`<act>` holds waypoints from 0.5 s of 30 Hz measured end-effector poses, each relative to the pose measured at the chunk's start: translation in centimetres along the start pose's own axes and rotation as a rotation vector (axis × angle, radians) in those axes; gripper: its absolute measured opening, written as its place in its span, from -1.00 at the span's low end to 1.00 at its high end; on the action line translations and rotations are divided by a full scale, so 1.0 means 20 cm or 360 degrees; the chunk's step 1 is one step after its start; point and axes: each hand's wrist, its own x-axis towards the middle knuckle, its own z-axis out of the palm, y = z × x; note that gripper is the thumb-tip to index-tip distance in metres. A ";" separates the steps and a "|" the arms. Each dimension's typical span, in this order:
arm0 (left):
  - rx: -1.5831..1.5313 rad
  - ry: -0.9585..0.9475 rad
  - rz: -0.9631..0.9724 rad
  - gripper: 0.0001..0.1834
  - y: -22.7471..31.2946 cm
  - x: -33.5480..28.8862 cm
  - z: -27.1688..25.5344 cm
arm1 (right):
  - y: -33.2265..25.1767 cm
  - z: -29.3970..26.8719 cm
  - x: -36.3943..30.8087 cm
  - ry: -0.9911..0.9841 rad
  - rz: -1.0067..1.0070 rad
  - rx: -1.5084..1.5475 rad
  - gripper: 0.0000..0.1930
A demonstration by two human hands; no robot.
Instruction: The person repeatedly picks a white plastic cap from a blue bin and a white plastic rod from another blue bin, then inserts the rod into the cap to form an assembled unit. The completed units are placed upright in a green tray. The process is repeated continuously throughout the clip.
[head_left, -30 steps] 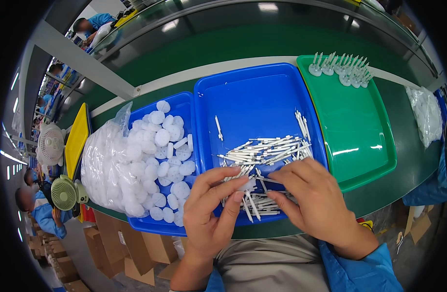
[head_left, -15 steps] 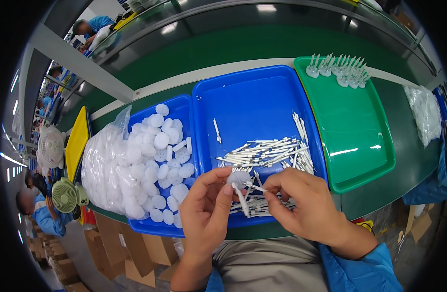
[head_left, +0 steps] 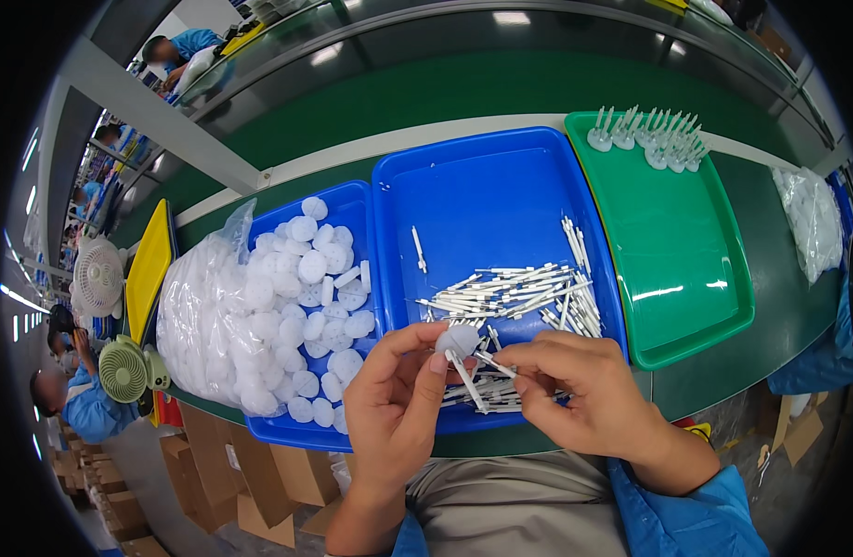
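My left hand (head_left: 396,395) pinches a round white plastic disc (head_left: 458,341) between thumb and fingers. One thin white stick (head_left: 468,382) stands out of the disc toward me. My right hand (head_left: 575,390) is closed on a second white stick (head_left: 497,365), its end close to the disc; whether they touch I cannot tell. Both hands are over the near edge of the middle blue tray (head_left: 482,204), where a heap of white sticks (head_left: 510,290) lies. Loose white discs (head_left: 313,267) fill the left blue tray (head_left: 375,278), partly inside a clear plastic bag (head_left: 203,316).
On the right, a green tray (head_left: 686,251) bears several discs with upright sticks (head_left: 663,139) at its far end. Beyond it lies a clear bag (head_left: 807,221). Two small fans (head_left: 123,373) and a yellow tray (head_left: 150,269) stand left. Cardboard boxes (head_left: 213,464) sit below; co-workers are at left.
My right fingers have shifted on their stick, the forefinger now straighter along it. The disc in my left hand has tilted a little. The view has moved slightly.
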 end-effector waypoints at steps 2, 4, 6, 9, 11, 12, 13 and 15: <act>-0.0013 0.0009 -0.0010 -0.69 0.00 0.00 0.00 | 0.01 0.00 -0.01 0.0023 0.0051 0.0014 -0.63; -0.0004 0.0002 -0.0014 -0.69 0.00 0.00 -0.01 | 0.00 0.00 -0.01 0.0033 0.0055 -0.0001 -0.64; 0.0005 -0.0008 0.0012 -0.69 -0.01 0.00 -0.01 | -0.02 0.00 -0.01 0.0059 0.0034 -0.0029 -0.64; 0.0009 -0.0023 0.0021 -0.69 0.00 0.00 -0.01 | -0.04 0.02 -0.01 0.0090 -0.0040 -0.0131 -0.64; -0.0007 -0.0045 0.0012 -0.69 0.00 0.00 -0.01 | -0.03 0.02 0.00 0.0070 -0.0100 -0.0255 -0.63; -0.0020 -0.0058 0.0006 -0.69 -0.01 0.00 -0.02 | -0.03 0.02 0.00 0.0065 -0.0101 -0.0277 -0.63; -0.0033 -0.0072 0.0001 -0.69 -0.01 0.00 -0.02 | -0.03 0.02 0.00 0.0060 -0.0103 -0.0300 -0.64; -0.0007 -0.0068 0.0000 -0.70 -0.01 0.00 -0.02 | -0.03 0.02 0.00 0.0051 -0.0076 -0.0296 -0.64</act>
